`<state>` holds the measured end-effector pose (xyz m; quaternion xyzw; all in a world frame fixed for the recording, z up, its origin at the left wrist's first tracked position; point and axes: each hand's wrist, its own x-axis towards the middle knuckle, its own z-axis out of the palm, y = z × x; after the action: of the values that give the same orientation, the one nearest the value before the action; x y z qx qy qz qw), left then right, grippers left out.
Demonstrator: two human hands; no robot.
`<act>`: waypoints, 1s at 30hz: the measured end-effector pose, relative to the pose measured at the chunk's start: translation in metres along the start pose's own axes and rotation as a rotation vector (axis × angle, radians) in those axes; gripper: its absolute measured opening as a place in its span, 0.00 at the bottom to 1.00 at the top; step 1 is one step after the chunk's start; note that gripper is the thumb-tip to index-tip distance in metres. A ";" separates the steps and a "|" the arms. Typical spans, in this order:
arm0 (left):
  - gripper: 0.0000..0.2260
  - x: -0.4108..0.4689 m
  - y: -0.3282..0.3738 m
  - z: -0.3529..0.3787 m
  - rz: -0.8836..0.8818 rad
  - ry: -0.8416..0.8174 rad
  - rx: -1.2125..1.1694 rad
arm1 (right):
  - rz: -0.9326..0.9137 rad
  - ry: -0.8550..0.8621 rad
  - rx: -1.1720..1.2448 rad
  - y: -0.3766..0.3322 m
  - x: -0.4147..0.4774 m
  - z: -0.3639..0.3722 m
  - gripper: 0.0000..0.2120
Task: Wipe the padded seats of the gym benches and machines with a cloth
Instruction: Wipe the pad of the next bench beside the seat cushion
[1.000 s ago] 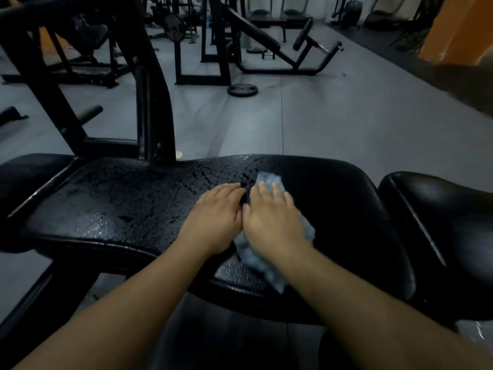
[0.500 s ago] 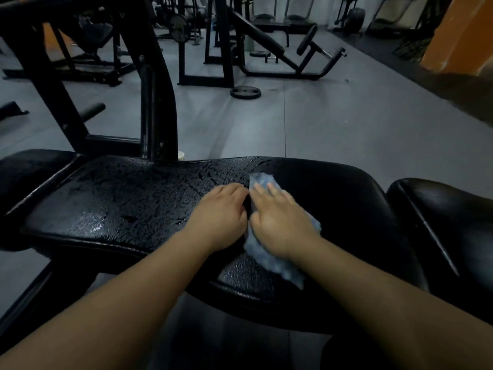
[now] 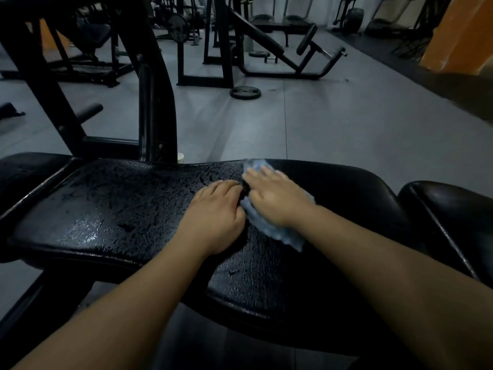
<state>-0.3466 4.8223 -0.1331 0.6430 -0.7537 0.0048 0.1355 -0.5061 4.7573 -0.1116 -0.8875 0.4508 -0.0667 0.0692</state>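
A wide black pad of a gym bench runs across the view, seen from above by my head camera. Both my bare forearms reach over its near edge.

My right hand lies flat on a light blue cloth, fingers straight and close together, pressing it onto the pad. The fingertips are blurred. The cloth sits right of the pad's middle. Its far end touches the pad's far edge, and its near end trails out from under my wrist towards the near edge.

My left hand rests palm down on the pad just beside the cloth, on its left. Its fingers are loosely bent and it grips nothing. Its thumb side touches the cloth's edge.

The pad's left half, up to the cloth, glistens with wet streaks and droplets. The part right of the cloth looks smooth and dull.

A second black pad sits off the right edge, with a narrow gap between. Another one adjoins the left edge.

Behind the far edge rises a black steel frame. A small pale cup stands at its foot. On the grey floor beyond lies a weight plate, with more black machines behind it. An orange wall fills the top right corner.
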 end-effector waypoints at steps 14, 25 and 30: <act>0.28 -0.005 0.003 -0.009 -0.030 -0.001 -0.043 | -0.002 -0.008 0.049 -0.027 -0.047 0.002 0.31; 0.23 -0.006 -0.018 -0.024 0.082 -0.137 -0.021 | 0.017 0.000 -0.014 -0.074 -0.087 0.008 0.36; 0.29 -0.025 -0.027 -0.021 0.067 -0.109 -0.017 | -0.045 -0.119 0.012 -0.050 -0.142 -0.009 0.41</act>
<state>-0.3130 4.8451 -0.1226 0.6155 -0.7812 -0.0319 0.0994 -0.5513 4.9006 -0.1021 -0.8994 0.4252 -0.0179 0.0999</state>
